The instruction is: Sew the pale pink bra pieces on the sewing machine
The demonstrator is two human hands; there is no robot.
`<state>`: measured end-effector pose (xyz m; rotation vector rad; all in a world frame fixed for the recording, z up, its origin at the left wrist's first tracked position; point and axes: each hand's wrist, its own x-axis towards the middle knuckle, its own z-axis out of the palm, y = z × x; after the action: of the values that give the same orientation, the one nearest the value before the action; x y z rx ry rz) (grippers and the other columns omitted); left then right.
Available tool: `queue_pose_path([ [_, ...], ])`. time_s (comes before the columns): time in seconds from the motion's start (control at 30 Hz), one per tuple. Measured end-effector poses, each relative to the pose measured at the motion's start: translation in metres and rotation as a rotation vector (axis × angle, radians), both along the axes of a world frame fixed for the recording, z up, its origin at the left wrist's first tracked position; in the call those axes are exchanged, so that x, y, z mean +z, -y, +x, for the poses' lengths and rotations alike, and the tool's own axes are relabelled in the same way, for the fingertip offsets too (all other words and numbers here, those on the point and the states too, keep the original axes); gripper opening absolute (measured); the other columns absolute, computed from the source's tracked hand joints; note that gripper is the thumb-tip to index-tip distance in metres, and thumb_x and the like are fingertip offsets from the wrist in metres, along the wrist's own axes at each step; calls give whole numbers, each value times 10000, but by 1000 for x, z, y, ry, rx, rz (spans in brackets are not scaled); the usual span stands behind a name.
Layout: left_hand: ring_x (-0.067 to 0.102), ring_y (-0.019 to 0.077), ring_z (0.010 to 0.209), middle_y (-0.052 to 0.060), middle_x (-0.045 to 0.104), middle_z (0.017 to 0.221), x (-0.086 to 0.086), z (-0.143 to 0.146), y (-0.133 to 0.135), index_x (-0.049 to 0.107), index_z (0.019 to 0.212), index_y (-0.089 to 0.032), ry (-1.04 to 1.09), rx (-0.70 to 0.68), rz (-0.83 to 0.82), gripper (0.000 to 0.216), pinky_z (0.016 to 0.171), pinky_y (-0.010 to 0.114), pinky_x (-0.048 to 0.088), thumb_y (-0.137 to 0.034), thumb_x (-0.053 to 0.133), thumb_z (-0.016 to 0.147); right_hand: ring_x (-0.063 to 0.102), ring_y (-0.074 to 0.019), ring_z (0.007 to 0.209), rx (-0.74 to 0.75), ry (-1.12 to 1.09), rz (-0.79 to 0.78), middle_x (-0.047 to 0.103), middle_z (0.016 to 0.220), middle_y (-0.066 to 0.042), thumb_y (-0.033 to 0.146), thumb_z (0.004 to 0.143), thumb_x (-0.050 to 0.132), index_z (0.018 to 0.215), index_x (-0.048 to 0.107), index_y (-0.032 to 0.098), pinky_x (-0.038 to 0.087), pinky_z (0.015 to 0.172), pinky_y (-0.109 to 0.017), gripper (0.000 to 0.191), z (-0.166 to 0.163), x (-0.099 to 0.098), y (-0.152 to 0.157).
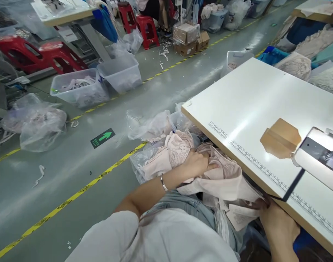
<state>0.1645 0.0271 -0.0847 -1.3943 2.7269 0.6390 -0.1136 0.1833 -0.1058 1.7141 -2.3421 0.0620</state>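
Note:
My left hand [197, 162] reaches down beside the white work table [259, 105] and grips a bundle of pale pink lace fabric [180, 149] that lies in a clear plastic bag [150, 127] on the floor. A bracelet sits on that wrist. My right hand [275, 225] is low at the table's front edge, fingers closed on the lower corner of the pink fabric piece [226, 182] draped over my lap. A dark strap [293, 187] hangs over the table edge just above it.
A brown cardboard piece [281, 138] and a white sewing machine part [319, 153] sit on the table. Clear bins [120, 74] with fabric, plastic bags [35, 122], red stools [147, 29] and boxes [187, 38] stand across the grey floor with yellow tape lines.

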Motion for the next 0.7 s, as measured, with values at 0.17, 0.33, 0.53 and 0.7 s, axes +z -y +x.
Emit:
queue_pose_path([
  [0.17,703,324,820,171,719,812,4,16,27,679,1006,-101,16,76,64,747,796,427,477,-710,255,922,540,-289,476,-41,11,-60,582,555,-165,364,833,451,761,720,138,300,380,-348,359,6,5,-12],
  [0.33,697,331,874,183,725,886,3,18,35,687,1005,-109,27,147,80,713,780,406,480,-685,272,936,636,-303,981,336,361,-282,687,1069,-162,222,906,445,1196,594,156,480,835,-453,332,84,16,4],
  [0.53,698,312,884,166,726,869,2,15,34,688,988,-125,-25,162,113,568,779,378,492,-600,379,954,567,-278,996,651,309,-68,651,1171,-132,189,906,491,1413,434,194,428,812,-408,509,156,31,45],
  [0.7,694,274,850,129,722,895,-5,24,41,671,1050,-148,-82,220,96,343,725,342,497,-361,408,990,566,-255,851,714,208,212,637,885,-100,145,833,484,1022,702,208,453,712,-364,295,94,33,45],
])
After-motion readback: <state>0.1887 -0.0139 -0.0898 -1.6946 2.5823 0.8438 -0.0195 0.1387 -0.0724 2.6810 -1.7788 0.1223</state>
